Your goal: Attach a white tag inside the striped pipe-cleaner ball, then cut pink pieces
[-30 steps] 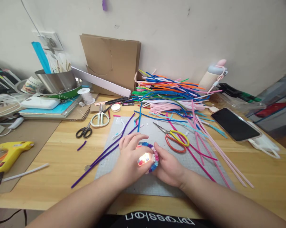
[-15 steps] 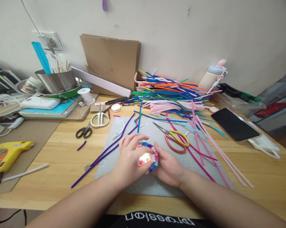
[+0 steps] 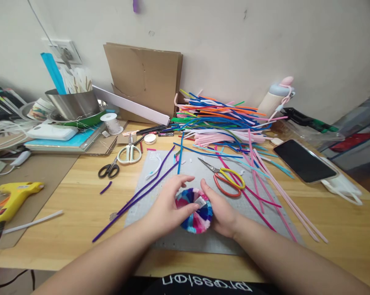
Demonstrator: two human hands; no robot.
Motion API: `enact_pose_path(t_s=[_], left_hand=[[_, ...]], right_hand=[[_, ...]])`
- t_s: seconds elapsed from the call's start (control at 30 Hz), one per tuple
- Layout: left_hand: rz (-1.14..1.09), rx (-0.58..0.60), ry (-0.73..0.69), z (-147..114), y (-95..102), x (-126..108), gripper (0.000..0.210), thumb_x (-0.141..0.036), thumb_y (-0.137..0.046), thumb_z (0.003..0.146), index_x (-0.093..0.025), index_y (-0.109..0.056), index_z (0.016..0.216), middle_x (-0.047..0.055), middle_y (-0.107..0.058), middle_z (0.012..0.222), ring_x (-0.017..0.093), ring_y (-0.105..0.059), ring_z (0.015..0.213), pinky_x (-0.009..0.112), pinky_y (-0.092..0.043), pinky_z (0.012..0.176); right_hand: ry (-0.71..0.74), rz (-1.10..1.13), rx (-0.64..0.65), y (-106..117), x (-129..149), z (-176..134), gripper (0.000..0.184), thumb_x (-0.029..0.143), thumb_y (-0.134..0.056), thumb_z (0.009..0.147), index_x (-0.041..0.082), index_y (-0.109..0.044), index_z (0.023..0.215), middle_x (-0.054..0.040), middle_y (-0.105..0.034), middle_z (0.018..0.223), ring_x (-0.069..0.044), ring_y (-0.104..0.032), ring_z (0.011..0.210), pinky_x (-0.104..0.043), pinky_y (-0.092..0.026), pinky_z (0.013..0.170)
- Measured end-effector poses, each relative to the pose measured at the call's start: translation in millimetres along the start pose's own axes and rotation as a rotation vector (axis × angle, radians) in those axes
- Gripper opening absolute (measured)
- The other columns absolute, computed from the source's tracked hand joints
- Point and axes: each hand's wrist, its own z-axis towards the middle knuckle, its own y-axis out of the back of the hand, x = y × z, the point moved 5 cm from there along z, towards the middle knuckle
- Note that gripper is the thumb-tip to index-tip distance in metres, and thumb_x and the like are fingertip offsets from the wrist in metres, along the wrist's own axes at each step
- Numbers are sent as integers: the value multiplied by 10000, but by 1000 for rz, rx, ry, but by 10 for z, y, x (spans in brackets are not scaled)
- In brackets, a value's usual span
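Between my hands is a round, fuzzy pipe-cleaner disc (image 3: 196, 220) in blue, pink, white and purple wedges. A small whitish piece (image 3: 200, 201) lies near its middle. My left hand (image 3: 172, 200) grips the disc from the left, its thumb pressed across the face and its fingers curled round the far side. On the right edge, my right hand (image 3: 218, 209) closes around the rim with the thumb up; most of its fingers are hidden behind. Beneath lies a grey cutting mat (image 3: 172, 241). Scissors (image 3: 224, 176) with yellow and red handles rest beyond my right hand.
Purple pipe cleaners (image 3: 141, 191) lie to the left, pink ones (image 3: 289, 196) to the right. A colourful pipe-cleaner heap (image 3: 221, 114) stands at the back. White-handled scissors (image 3: 129, 153), black-handled scissors (image 3: 109, 169) and a yellow glue gun (image 3: 15, 200) are left, a phone (image 3: 306, 160) right.
The disc has been turned over: the bright, lit picture side no longer shows, and the striped side with the whitish piece faces me. Both hands keep hold, the left slightly shifted.
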Motion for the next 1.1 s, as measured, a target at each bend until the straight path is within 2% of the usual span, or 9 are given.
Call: enact_pose_path(t_s=[0.1, 0.2, 0.27, 0.37, 0.47, 0.57, 0.8, 0.9, 1.1], left_hand=[[-58, 104, 49, 15, -65, 23, 284, -160, -620, 758, -211, -579, 1034, 48, -631, 1003, 186, -585, 927, 359, -459, 839], [-23, -15, 173, 21, -13, 108, 119, -184, -599, 765, -191, -556, 876, 19, -612, 831, 172, -581, 792, 342, -467, 748], [-21, -123, 267, 11, 41, 188, 111, -222, -587, 775, -188, -514, 853, 4, -586, 773, 161, -567, 723, 326, -465, 689], [-34, -184, 325, 0, 75, 258, 189, -243, -583, 778, -182, -511, 942, 8, -598, 786, 157, -574, 715, 314, -466, 666], [5, -138, 292, 10, 65, 244, 238, -233, -585, 775, -177, -556, 1004, 33, -623, 848, 165, -578, 748, 314, -465, 665], [54, -93, 239, 21, 54, 208, 149, -234, -586, 777, -182, -618, 912, 40, -634, 861, 170, -581, 770, 295, -461, 639], [63, -22, 247, 3, 6, 265, 157, -269, -606, 774, -207, -690, 890, 28, -687, 801, 168, -606, 718, 283, -471, 628], [-16, 1, 326, -10, -18, 309, 180, -305, -592, 786, -191, -703, 871, 32, -698, 758, 166, -618, 672, 271, -472, 599], [-292, -27, 485, 0, -38, 356, 239, -369, -672, 720, -142, -683, 794, 54, -701, 724, 153, -616, 615, 261, -478, 570]], right_hand=[[-23, -72, -13, 28, -6, -3, 537, 611, -384, 873, 143, -626, 974, -24, -649, 615, -138, -546, 454, -256, -426, 468], [75, -76, 16, 22, 68, -8, 473, 591, -400, 874, 175, -599, 980, 18, -591, 585, -94, -454, 382, -189, -293, 340], [177, -109, 17, 19, 136, -23, 393, 556, -465, 860, 202, -585, 980, 42, -558, 586, -78, -434, 395, -165, -258, 334], [294, -260, -24, 23, 211, -56, 274, 418, -598, 823, 226, -583, 1017, 39, -598, 696, -76, -488, 494, -172, -351, 430], [396, -419, -42, 14, 262, -87, 254, 329, -633, 801, 225, -598, 1029, -1, -646, 885, -132, -580, 706, -248, -457, 632], [500, -545, -57, 9, 301, -117, 231, 333, -598, 820, 229, -600, 1027, -17, -647, 946, -186, -587, 869, -317, -454, 782], [680, -958, -182, -24, 364, -208, 198, 313, -567, 848, 213, -626, 1008, -54, -640, 984, -229, -573, 926, -359, -424, 832], [690, -915, -161, -39, 367, -227, 220, 354, -545, 865, 224, -635, 1018, -52, -649, 977, -229, -583, 918, -356, -431, 822], [632, -624, -158, 2, 356, -219, 380, 498, -399, 914, 218, -639, 1006, -35, -664, 989, -214, -589, 942, -333, -425, 860]])
